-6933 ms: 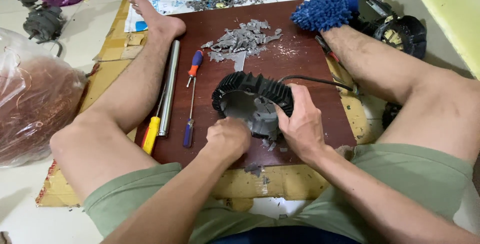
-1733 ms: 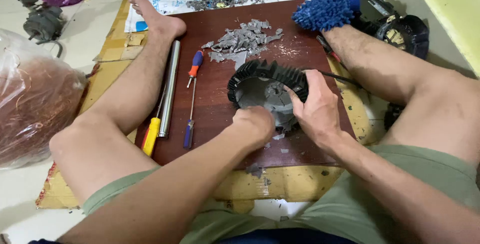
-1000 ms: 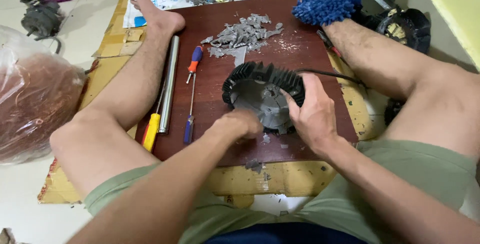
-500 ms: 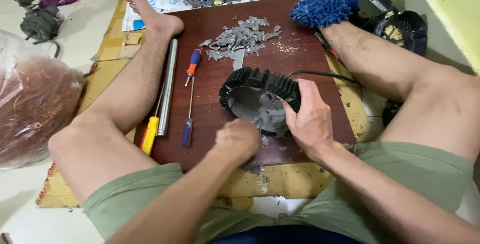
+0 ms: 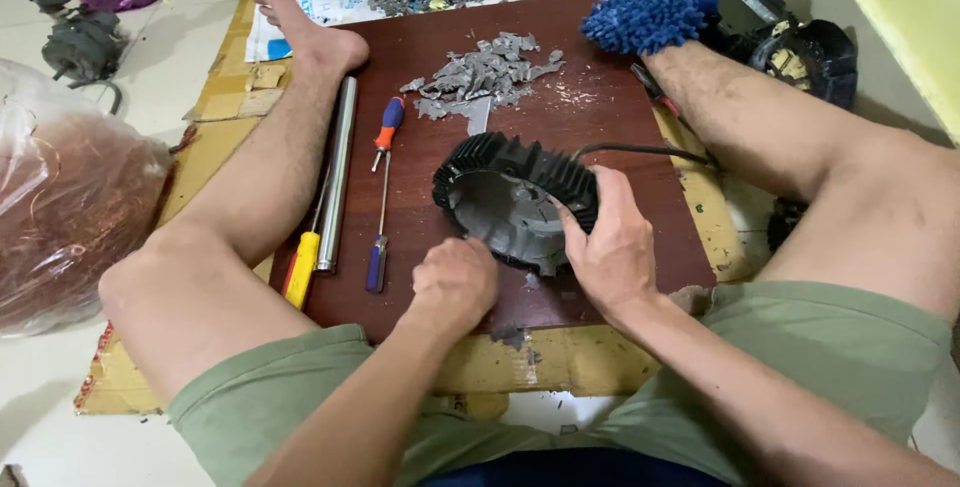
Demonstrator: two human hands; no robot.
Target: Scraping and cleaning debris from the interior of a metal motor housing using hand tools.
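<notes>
A black ribbed round housing (image 5: 515,172) with a grey inner shell lies tilted on the dark red board (image 5: 620,117). My right hand (image 5: 610,247) grips its right rim, thumb on the inside edge. My left hand (image 5: 455,282) is curled at the housing's near edge with its fingers closed; whether it pinches something small is hidden. A black cable (image 5: 640,150) runs from the housing to the right. My bare legs lie along both sides of the board.
A metal tube (image 5: 338,167), a red-and-blue screwdriver (image 5: 382,192) and a yellow-handled tool (image 5: 300,267) lie left of the housing. Grey broken pieces (image 5: 480,72) are heaped at the far side. A blue mop-like slipper (image 5: 645,12), another black fixture (image 5: 800,47) and a plastic bag of copper wire (image 5: 60,207) surround the board.
The housing has been shifted and turned on the board, first right, then back toward the middle. My left hand pulled back to its near edge. My right hand stays on the rim.
</notes>
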